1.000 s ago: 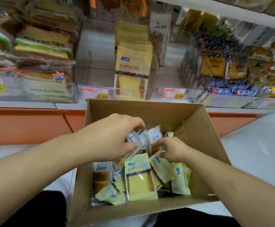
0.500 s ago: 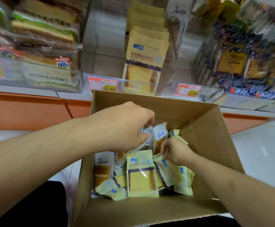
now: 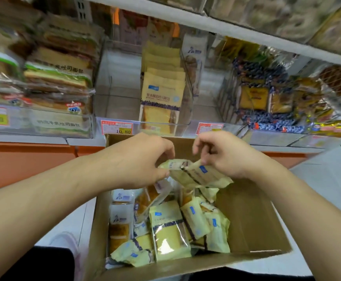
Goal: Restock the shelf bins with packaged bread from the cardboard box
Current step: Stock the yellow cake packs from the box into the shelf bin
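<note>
A shop shelf of clear plastic bins (image 3: 145,126) rises just beyond the open cardboard box (image 3: 252,220). Above the box, the left hand (image 3: 139,159) and right hand (image 3: 224,155) both pinch one pale-yellow crinkly bread packet (image 3: 198,174), its long axis lying left-to-right, directly below the half-filled middle bin of matching packets.
</note>
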{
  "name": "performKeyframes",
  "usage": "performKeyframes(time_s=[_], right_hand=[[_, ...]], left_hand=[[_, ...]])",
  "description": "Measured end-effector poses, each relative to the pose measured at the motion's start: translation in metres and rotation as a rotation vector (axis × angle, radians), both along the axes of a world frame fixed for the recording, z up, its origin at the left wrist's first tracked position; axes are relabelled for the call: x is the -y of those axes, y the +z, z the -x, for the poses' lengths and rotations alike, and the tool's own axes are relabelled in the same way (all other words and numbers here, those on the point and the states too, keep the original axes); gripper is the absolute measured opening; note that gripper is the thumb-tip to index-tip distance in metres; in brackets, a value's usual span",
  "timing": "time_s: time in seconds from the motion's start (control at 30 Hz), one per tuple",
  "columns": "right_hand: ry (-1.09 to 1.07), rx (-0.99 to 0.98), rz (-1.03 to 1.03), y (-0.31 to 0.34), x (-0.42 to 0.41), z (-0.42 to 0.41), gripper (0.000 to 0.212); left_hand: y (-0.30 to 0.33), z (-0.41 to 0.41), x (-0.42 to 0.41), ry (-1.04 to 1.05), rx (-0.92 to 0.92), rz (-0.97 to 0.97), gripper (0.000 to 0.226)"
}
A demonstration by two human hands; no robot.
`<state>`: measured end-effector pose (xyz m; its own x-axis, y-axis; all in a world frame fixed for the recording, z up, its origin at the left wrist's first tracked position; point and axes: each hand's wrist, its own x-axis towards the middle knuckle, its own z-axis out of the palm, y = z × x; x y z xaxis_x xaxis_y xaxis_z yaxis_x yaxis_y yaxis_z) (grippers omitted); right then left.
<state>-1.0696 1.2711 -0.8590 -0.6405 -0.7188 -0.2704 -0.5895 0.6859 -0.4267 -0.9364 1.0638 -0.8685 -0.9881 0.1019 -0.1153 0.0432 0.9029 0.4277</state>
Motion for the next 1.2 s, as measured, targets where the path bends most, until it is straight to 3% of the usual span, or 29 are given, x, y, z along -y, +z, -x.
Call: performKeyframes(time_s=[0.17, 0.23, 0.33, 0.5, 0.6, 0.7, 0.93, 1.2], right_hand=[[0.046, -0.052, 0.271, 0.034, 0.015, -0.014, 0.036], [0.089, -0.062, 0.358, 0.04, 0.02, -0.02, 0.034], [0.089, -0.096, 0.519, 0.043, 0.026, -0.023, 0.031], [-0.058, -0.251, 0.689, 0.043, 0.025, -0.013, 0.03], [-0.182, -0.273, 0.663, 0.041, 0.023, -0.001, 0.045], [-0.171, -0.136, 0.653, 0.04, 0.028, 0.006, 0.057], [-0.211, -0.157, 0.772, 0.034, 0.051, 0.024, 0.039], [-0.231, -0.287, 0.562, 0.013, 0.069, 0.043, 0.042]], left_hand=[[0.006, 0.003, 0.006, 0.075, -0.074, -0.048, 0.076], [0.009, 0.005, 0.009, 0.099, -0.043, -0.079, 0.066], [0.016, 0.006, 0.015, 0.197, -0.056, -0.108, 0.03], [0.035, 0.006, 0.027, 0.336, -0.176, -0.163, 0.017], [0.044, 0.008, 0.041, 0.403, -0.281, -0.337, 0.015], [0.051, 0.014, 0.048, 0.431, -0.39, -0.465, 0.016], [0.041, 0.04, 0.056, 0.426, -0.485, -0.45, 0.027], [0.008, 0.063, 0.065, 0.514, -0.354, -0.319, 0.035]])
